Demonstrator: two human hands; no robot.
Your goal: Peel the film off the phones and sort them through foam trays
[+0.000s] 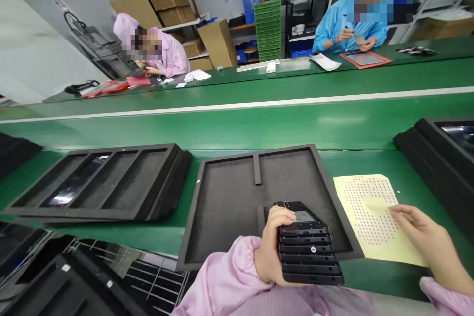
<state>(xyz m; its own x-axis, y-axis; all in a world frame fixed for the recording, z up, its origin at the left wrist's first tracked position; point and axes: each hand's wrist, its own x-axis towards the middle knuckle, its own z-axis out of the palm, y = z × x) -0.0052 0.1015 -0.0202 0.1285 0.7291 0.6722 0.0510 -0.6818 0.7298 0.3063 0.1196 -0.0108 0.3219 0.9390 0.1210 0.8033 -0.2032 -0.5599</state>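
My left hand (272, 252) is wrapped round a stack of several black phone-like devices (309, 252), with their short edges facing me. One edge bears a small round white sticker with a red centre (313, 249). The stack is above the near side of a black foam tray (229, 207). To its right lies a pale yellow sticker sheet (374, 202), covered in rows of small red dots. My right hand (425, 232) is at the sheet's right edge, thumb and index finger pinched together. Whatever may be between those fingertips is too small to make out.
Stacked black foam trays (107, 177) lie at left, a dark glossy panel in the top one. More trays (440, 158) stand at right. A wire rack (155, 276) is below left. Across the green belt (237, 131), two people work at a far bench (289, 71).
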